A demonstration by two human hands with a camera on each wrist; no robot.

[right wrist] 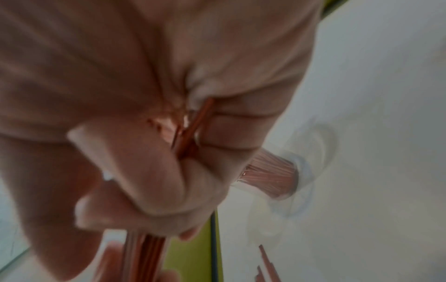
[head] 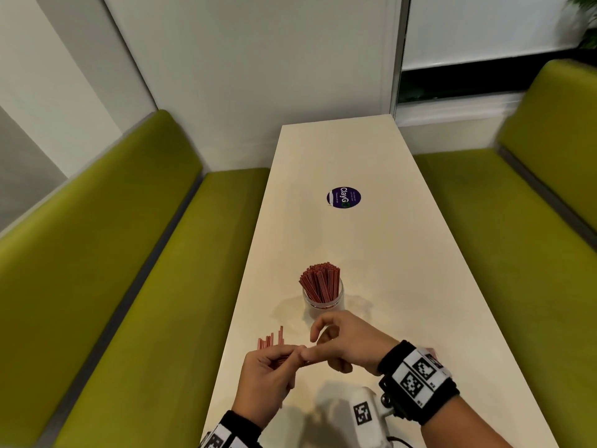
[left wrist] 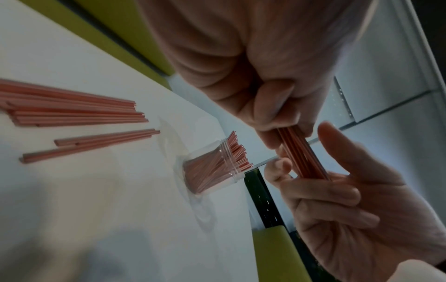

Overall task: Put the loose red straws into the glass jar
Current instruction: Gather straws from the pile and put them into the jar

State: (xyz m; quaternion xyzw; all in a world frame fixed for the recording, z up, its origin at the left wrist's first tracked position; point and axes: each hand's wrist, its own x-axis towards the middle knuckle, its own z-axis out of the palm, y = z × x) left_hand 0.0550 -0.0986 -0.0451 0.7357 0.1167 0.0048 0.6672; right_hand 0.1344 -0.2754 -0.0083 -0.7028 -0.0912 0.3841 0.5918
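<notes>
A clear glass jar stands upright on the white table, packed with red straws. Just nearer than it, my left hand grips a bundle of red straws. My right hand meets it from the right, and its curled fingers close round the same bundle. Several loose red straws lie on the table beyond my left hand, near the left edge; the left wrist view shows these loose straws beside the jar.
A round dark sticker lies flat farther up the table. Green benches run along both long sides. The table's left edge is close to the loose straws. A white marked device sits by my right wrist.
</notes>
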